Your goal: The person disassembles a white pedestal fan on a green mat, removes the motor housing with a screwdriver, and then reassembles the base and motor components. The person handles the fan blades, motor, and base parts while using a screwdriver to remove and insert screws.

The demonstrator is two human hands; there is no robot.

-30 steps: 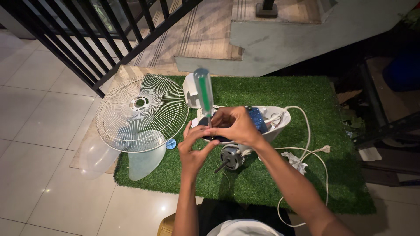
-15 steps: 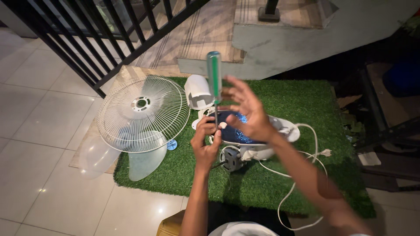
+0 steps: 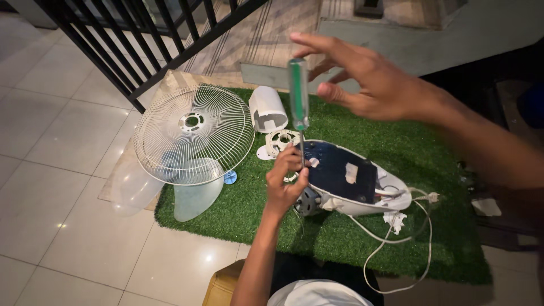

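The left hand [image 3: 286, 178] pinches the thin shaft of a green-handled screwdriver [image 3: 298, 93], standing upright on the near-left end of the fan motor housing [image 3: 345, 178] on the green turf mat [image 3: 430, 153]. The right hand [image 3: 374, 79] hovers just right of the handle, fingers spread wide, holding nothing. Left of the housing, a white wire fan guard [image 3: 192, 133] rests over translucent blades [image 3: 190, 195].

We see green-handled screwdriver [image 3: 298, 93] upright, tip on w/ white fan base [image 3: 362, 195] lying on its side on turf.
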